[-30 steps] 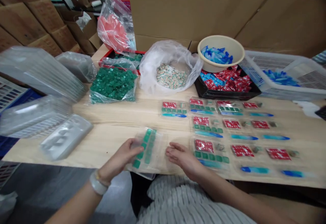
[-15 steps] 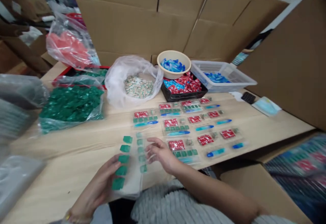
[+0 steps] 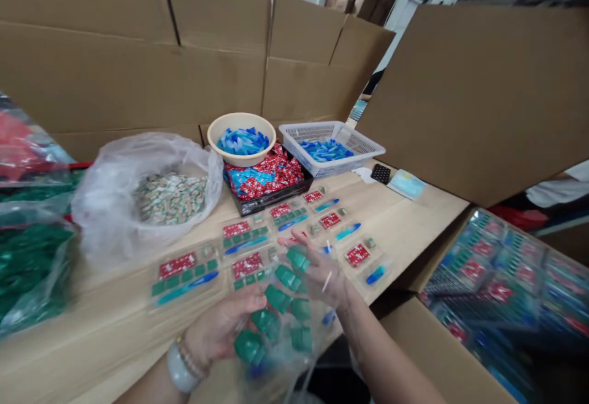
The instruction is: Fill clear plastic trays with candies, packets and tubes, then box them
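My left hand [image 3: 225, 318] is closed on the near side of a clear plastic blister tray [image 3: 280, 355], thumb on top by the green pieces. Several green squares [image 3: 265, 324] sit in its pockets in two rows. Beyond the tray's far end is my right hand [image 3: 324, 275], fingers stretched out and partly covered by clear plastic and a green square; whether it touches the tray I cannot tell. Filled packs lie on the table past my hands, such as one pack [image 3: 177, 266] with a red packet, green squares and a blue-turquoise stick.
A white bag [image 3: 105, 202] of small pieces, a black tray [image 3: 271, 198] of red and blue packets, a cream bowl [image 3: 242, 160] and a white basket [image 3: 340, 168] line the back. At left is a bag of green pieces [image 3: 32, 269]. A carton [image 3: 442, 355] stands at right.
My view has swung to the right. The tray has come up off the table in my left hand, tilted, and my right hand has moved to its far end.
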Available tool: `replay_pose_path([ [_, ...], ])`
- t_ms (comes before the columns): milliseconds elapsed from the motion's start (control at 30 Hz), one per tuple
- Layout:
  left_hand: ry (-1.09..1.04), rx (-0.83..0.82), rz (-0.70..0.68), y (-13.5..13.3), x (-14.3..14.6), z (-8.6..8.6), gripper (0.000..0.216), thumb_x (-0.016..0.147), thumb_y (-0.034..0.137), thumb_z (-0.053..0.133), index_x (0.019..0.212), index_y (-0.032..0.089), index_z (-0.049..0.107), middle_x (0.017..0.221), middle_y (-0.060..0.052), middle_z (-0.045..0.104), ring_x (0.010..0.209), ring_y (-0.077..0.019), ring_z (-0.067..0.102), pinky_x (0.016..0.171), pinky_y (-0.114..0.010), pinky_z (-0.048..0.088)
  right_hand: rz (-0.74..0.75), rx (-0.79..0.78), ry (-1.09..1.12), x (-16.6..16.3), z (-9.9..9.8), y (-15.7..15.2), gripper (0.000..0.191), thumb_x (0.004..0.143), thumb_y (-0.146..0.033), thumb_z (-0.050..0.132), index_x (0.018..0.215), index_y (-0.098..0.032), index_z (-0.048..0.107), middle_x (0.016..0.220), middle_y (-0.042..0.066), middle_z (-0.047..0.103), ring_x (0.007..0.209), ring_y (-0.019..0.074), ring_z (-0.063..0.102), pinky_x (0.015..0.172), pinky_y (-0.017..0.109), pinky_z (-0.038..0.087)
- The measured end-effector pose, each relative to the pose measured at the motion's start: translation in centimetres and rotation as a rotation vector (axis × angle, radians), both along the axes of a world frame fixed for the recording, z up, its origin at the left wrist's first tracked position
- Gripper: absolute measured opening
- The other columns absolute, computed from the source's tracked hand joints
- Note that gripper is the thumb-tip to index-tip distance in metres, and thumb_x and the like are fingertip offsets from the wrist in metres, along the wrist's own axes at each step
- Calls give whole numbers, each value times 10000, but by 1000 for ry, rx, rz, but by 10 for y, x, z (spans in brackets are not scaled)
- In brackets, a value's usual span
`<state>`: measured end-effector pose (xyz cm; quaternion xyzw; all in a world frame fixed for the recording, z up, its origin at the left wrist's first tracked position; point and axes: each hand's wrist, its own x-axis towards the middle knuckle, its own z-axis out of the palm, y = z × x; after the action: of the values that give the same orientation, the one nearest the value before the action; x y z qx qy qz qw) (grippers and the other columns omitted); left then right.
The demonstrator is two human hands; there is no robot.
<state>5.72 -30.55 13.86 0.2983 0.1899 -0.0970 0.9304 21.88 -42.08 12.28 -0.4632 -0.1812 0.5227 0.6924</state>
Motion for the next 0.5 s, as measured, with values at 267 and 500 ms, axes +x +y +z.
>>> replay_pose_path([
  [267, 162, -93, 95, -3, 109, -9, 282, 517, 312, 732, 695, 154, 580, 515, 37, 503, 400, -47, 440, 334, -130, 279, -126, -108, -97, 134, -24, -3, 390, 524, -337, 733, 850, -222, 552, 746, -13, 595, 645, 127, 557, 603, 241, 435],
  [500, 288, 148, 295, 18, 166, -19, 257, 649, 374, 637, 767, 152, 585, 613, -22, 589, 459, -94, 518, 407, -184, 379, -200, -267, -214, 275, -40, -5, 255, 579, -347, 678, 689, -186, 514, 532, -50, 487, 437, 61, 401, 415, 180, 299],
])
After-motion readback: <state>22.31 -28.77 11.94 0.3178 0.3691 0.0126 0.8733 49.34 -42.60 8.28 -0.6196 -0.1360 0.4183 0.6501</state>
